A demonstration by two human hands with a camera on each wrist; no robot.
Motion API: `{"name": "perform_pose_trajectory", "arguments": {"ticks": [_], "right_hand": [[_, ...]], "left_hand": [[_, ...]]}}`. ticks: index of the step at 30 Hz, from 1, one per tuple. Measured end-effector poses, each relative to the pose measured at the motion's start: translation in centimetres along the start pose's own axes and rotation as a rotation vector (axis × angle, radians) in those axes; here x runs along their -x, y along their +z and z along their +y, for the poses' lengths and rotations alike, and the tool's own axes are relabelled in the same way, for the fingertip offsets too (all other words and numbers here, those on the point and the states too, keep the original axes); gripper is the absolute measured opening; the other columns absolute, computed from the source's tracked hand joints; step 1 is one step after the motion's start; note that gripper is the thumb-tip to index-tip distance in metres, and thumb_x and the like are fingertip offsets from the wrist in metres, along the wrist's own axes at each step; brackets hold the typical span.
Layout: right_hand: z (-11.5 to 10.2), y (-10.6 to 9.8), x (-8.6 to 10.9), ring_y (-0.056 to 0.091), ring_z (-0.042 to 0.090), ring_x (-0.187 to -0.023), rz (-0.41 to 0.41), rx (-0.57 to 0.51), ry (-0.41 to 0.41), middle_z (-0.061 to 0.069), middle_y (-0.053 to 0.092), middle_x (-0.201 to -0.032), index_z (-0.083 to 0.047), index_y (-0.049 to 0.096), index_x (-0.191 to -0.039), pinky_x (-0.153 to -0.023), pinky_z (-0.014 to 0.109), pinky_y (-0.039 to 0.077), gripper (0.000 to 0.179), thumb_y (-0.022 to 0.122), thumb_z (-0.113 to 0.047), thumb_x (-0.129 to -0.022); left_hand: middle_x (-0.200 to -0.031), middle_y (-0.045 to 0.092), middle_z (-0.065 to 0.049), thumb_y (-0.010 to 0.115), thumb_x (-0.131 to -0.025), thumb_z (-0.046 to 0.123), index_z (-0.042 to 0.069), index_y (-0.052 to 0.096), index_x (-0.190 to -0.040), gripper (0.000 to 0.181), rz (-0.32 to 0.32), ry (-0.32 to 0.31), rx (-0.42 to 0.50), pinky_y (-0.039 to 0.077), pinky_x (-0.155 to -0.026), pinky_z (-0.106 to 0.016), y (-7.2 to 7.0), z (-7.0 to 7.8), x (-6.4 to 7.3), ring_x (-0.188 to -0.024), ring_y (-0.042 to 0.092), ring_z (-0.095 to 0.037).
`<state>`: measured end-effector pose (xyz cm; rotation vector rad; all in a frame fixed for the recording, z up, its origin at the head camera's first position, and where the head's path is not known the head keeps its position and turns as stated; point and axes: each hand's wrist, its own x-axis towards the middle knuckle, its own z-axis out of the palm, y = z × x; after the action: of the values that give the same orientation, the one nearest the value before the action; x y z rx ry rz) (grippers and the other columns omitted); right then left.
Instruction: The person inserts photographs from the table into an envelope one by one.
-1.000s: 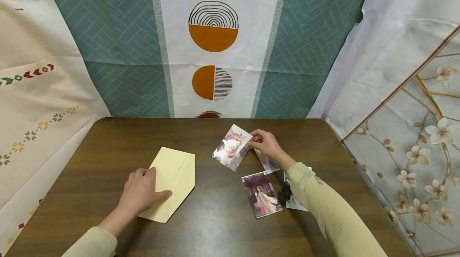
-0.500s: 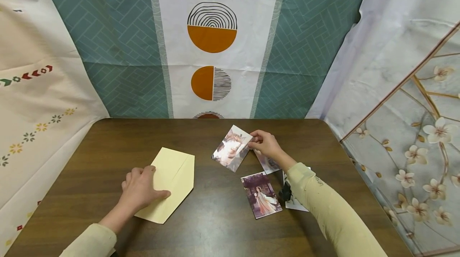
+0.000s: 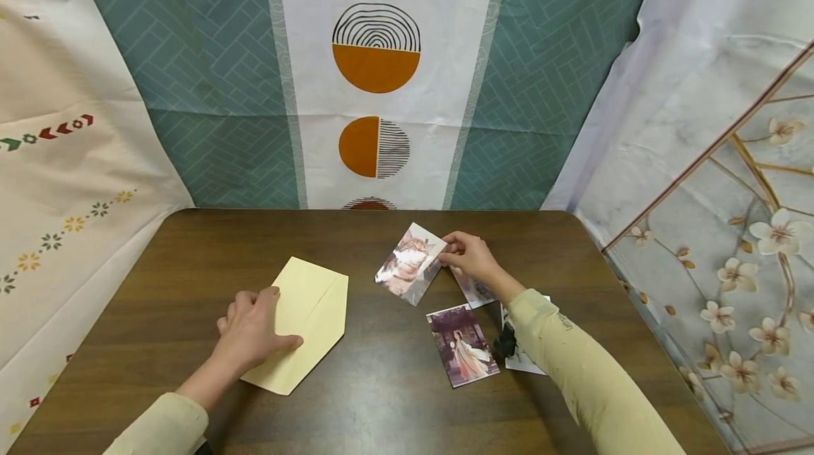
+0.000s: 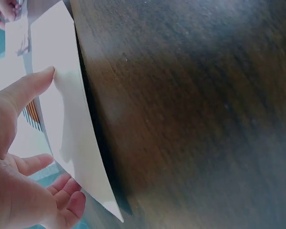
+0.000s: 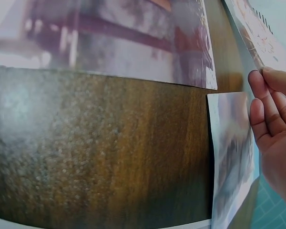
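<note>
My left hand (image 3: 249,333) grips a pale yellow envelope (image 3: 318,314), its thumb across the upper face and the other fingers at the left edge. A dark shadow lies beneath the envelope's near edge in the left wrist view. At the right of the far middle, my right hand (image 3: 469,256) pinches the right corner of a photo card with a cat (image 3: 407,264) between thumb and forefinger; the card's glossy face catches light. Below that hand lies another photo card (image 5: 233,152), partly covered. A purple card with a figure in a long dress (image 3: 467,345) lies flat nearer the front.
A further pale card (image 3: 524,362) is partly hidden under the right forearm, where a black wrist device (image 3: 505,340) shows. The dark wooden table (image 3: 369,398) is bounded at the back by a patterned curtain (image 3: 528,87), with more hangings on both sides.
The envelope has turned slightly under the left hand, its far end shifting a little to the right. The glare on the cat card has lessened. Both hands stay nearly in place.
</note>
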<state>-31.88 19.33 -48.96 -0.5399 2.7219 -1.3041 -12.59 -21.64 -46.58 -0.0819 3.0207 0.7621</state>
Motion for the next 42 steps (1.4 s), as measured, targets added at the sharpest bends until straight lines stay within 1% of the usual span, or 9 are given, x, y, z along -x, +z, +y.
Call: {"name": "perform_pose_trajectory", "arguments": {"ticks": [5, 10, 15, 19, 25, 28, 32, 36, 42], "right_hand": [[0.2, -0.1, 0.2, 0.071, 0.015, -0.076, 0.003, -0.008, -0.007, 0.008, 0.073, -0.091, 0.004, 0.069, -0.126, -0.061, 0.024, 0.046, 0.035, 0.081, -0.008, -0.094], [0.4, -0.1, 0.2, 0.069, 0.011, -0.072, 0.022, 0.002, -0.036, 0.005, 0.073, -0.086, 0.005, 0.069, -0.122, -0.059, 0.023, 0.045, 0.033, 0.08, -0.005, -0.093], [0.0, -0.3, 0.3, 0.07, 0.012, -0.076, 0.016, 0.009, 0.0, 0.007, 0.074, -0.092, 0.001, 0.07, -0.124, -0.062, 0.024, 0.047, 0.034, 0.081, -0.009, -0.094], [-0.3, -0.4, 0.3, 0.071, 0.014, -0.079, 0.008, 0.013, 0.024, 0.009, 0.075, -0.096, 0.0, 0.071, -0.125, -0.065, 0.026, 0.05, 0.034, 0.082, -0.01, -0.094], [-0.4, -0.4, 0.3, 0.07, 0.014, -0.079, 0.009, 0.001, 0.04, 0.009, 0.074, -0.095, 0.0, 0.071, -0.125, -0.065, 0.026, 0.05, 0.034, 0.082, -0.01, -0.094], [-0.3, -0.4, 0.2, 0.073, 0.015, -0.081, 0.009, -0.012, 0.039, 0.009, 0.074, -0.095, 0.001, 0.071, -0.125, -0.066, 0.026, 0.052, 0.034, 0.082, -0.009, -0.094], [-0.3, -0.5, 0.2, 0.074, 0.018, -0.084, 0.011, -0.012, 0.038, 0.01, 0.074, -0.096, 0.001, 0.07, -0.125, -0.069, 0.026, 0.053, 0.034, 0.082, -0.009, -0.094], [-0.3, -0.6, 0.2, 0.075, 0.018, -0.084, 0.009, -0.018, 0.038, 0.01, 0.075, -0.096, 0.001, 0.071, -0.125, -0.068, 0.025, 0.053, 0.034, 0.082, -0.009, -0.094], [-0.3, -0.6, 0.1, 0.076, 0.017, -0.08, 0.004, -0.036, 0.023, 0.008, 0.076, -0.093, 0.002, 0.07, -0.125, -0.066, 0.025, 0.054, 0.034, 0.081, -0.008, -0.095]], "left_hand": [[-0.135, 0.051, -0.043, 0.097, -0.074, 0.038, -0.008, 0.051, -0.144, 0.096, 0.002, 0.032, -0.039, 0.038, -0.086, -0.072, 0.0, -0.2, 0.2, -0.124, 0.046, -0.064], [-0.136, 0.054, -0.041, 0.095, -0.077, 0.04, -0.008, 0.053, -0.143, 0.091, -0.004, 0.039, -0.056, 0.039, -0.084, -0.073, 0.0, -0.1, 0.4, -0.121, 0.048, -0.066], [-0.134, 0.057, -0.04, 0.093, -0.079, 0.039, -0.009, 0.052, -0.144, 0.09, -0.008, 0.051, -0.074, 0.04, -0.082, -0.073, 0.0, -0.1, 0.5, -0.119, 0.049, -0.067], [-0.138, 0.055, -0.041, 0.091, -0.081, 0.037, -0.009, 0.051, -0.147, 0.089, -0.012, 0.062, -0.085, 0.041, -0.082, -0.075, 0.1, -0.2, 0.6, -0.121, 0.049, -0.067], [-0.139, 0.053, -0.041, 0.087, -0.082, 0.034, -0.007, 0.052, -0.146, 0.085, -0.006, 0.072, -0.076, 0.041, -0.083, -0.077, 0.2, -0.2, 0.7, -0.123, 0.048, -0.066], [-0.139, 0.054, -0.041, 0.086, -0.08, 0.034, -0.007, 0.053, -0.146, 0.084, 0.016, 0.077, -0.072, 0.041, -0.083, -0.077, 0.4, -0.2, 0.7, -0.124, 0.048, -0.065], [-0.139, 0.054, -0.041, 0.086, -0.079, 0.033, -0.007, 0.054, -0.146, 0.085, 0.066, 0.102, -0.073, 0.042, -0.083, -0.077, 0.8, -0.3, 0.7, -0.124, 0.049, -0.064], [-0.138, 0.055, -0.041, 0.086, -0.077, 0.031, -0.008, 0.054, -0.147, 0.086, 0.115, 0.135, -0.084, 0.044, -0.083, -0.077, 1.0, -0.3, 0.6, -0.122, 0.051, -0.064], [-0.138, 0.056, -0.04, 0.083, -0.075, 0.028, -0.008, 0.054, -0.146, 0.085, 0.168, 0.179, -0.079, 0.047, -0.085, -0.077, 1.1, -0.1, 0.6, -0.122, 0.052, -0.062]]}}
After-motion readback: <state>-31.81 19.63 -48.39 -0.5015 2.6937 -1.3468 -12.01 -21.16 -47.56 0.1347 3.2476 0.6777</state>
